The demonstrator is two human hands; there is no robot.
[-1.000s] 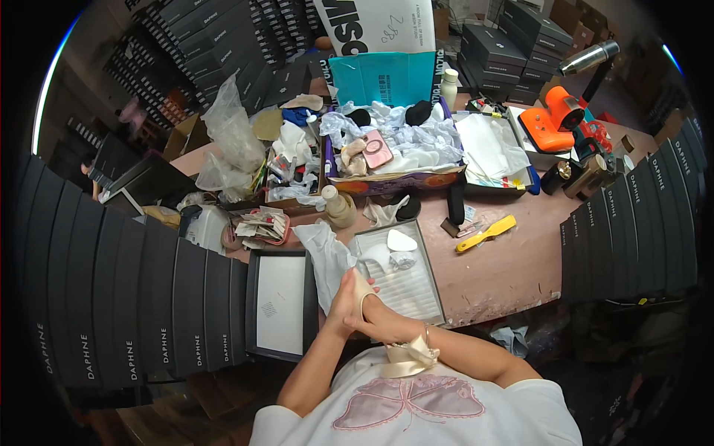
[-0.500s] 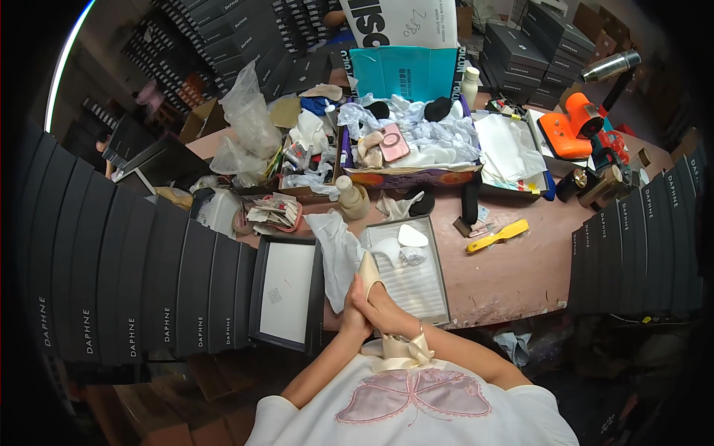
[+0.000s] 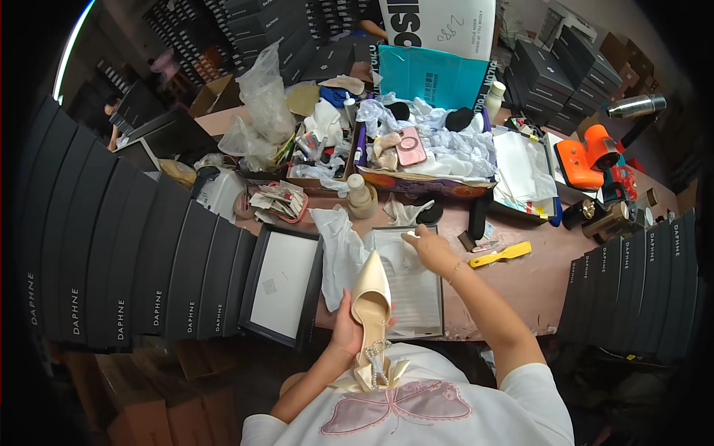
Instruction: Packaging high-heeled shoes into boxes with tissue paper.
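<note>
Head view: with the shallow lined box [image 3: 425, 312] as landmark, the cream shoe [image 3: 372, 282] is at its left side toward the wearer, overlapping its left edge in the view; whether they touch, I cannot tell. The left hand [image 3: 344, 325] is wrapped around the shoe's side, so it is the nearer one. The shoe's long axis runs roughly along the box's long sides, pointed toe away from the wearer, strap end by the shirt [image 3: 439, 405]. The right hand [image 3: 435, 251], over the box's far right part, lies beyond the shoe and to its right, fingertips narrowed, seemingly pinching a white piece [image 3: 410, 235].
</note>
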